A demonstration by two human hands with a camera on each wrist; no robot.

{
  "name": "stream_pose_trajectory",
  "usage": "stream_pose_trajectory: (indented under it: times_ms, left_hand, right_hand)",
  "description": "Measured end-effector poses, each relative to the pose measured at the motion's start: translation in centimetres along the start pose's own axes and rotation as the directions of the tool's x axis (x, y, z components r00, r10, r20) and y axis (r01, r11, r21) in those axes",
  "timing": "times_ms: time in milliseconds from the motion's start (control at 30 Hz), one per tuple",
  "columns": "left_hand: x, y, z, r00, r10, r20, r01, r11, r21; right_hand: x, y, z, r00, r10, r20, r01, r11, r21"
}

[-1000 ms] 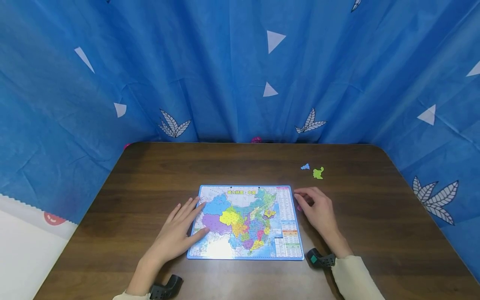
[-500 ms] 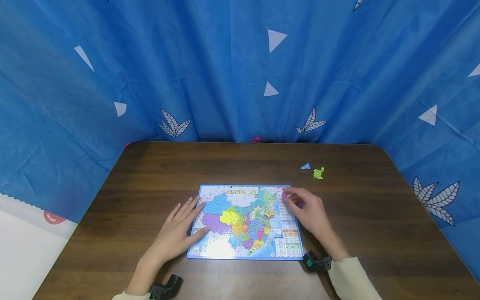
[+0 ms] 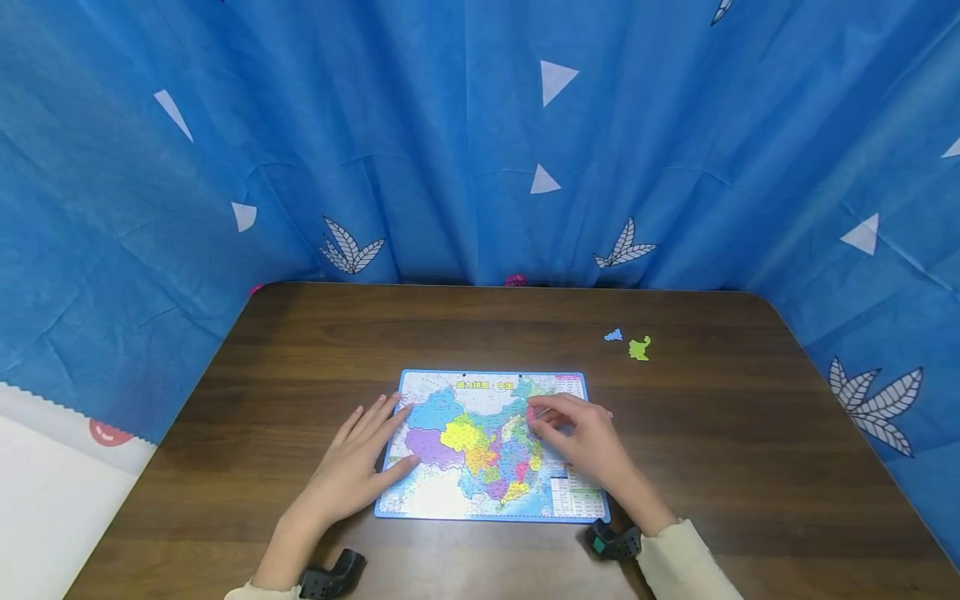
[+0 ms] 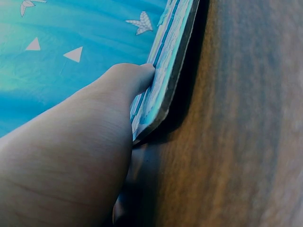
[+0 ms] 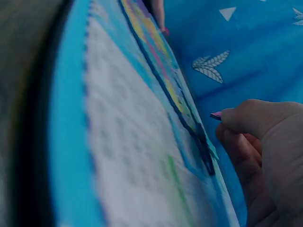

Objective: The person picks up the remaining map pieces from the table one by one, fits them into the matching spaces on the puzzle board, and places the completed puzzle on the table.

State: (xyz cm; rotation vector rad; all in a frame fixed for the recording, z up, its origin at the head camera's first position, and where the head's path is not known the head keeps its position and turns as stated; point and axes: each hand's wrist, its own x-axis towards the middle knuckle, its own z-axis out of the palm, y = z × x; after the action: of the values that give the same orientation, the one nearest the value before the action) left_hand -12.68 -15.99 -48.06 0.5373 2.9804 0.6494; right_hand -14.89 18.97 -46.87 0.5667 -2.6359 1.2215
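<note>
A magnetic map puzzle board [image 3: 431, 493], with a blue rim and many coloured pieces, lies flat on the table. My left hand [image 3: 356, 468] rests on the board's left edge, its fingers spread; the left wrist view shows the thumb [image 4: 142, 78] on the board's surface. Over the right part of the map, my right hand [image 3: 588, 437] pinches a small pink puzzle piece [image 3: 531, 413] between thumb and finger. In the right wrist view the pink piece [image 5: 216, 115] sticks out from the fingertips, above the board. Part of the map is hidden under the right hand.
Behind the board to the right lie a blue puzzle piece [image 3: 613, 335] and a green one [image 3: 639, 348]. A bit of pink [image 3: 611, 414] shows just past the right hand, mostly hidden. A blue curtain [image 3: 450, 150] hangs behind the wooden table [image 3: 315, 333].
From beside the board's right edge, my right hand has moved left over the map, carrying the pink puzzle piece. My left hand has stayed in place on the board.
</note>
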Motion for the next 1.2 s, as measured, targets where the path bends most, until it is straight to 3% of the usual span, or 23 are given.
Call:
stream_pose_trajectory:
  times_ms: [267,433,667,1200]
  left_hand:
    - [0.0,0.0,0.0,0.998,0.042,-0.045,-0.041,0.999,0.013]
    - [0.0,0.0,0.0,0.998,0.042,-0.047,-0.041,0.999,0.018]
    - [0.0,0.0,0.0,0.998,0.04,-0.048,-0.039,0.999,0.019]
    - [0.0,0.0,-0.1,0.999,0.029,-0.027,-0.028,1.0,0.01]
  right_hand:
    - [-0.1,-0.4,1.5,0.997,-0.077,0.031,0.078,0.997,-0.017]
    - [-0.1,-0.4,1.8,0.994,-0.106,0.002,0.106,0.99,-0.099]
    - [-0.1,-0.1,2.2,0.982,-0.173,0.071,0.184,0.959,-0.215]
    - [-0.1,-0.1,2.3,0.983,-0.155,0.1,0.171,0.968,-0.186]
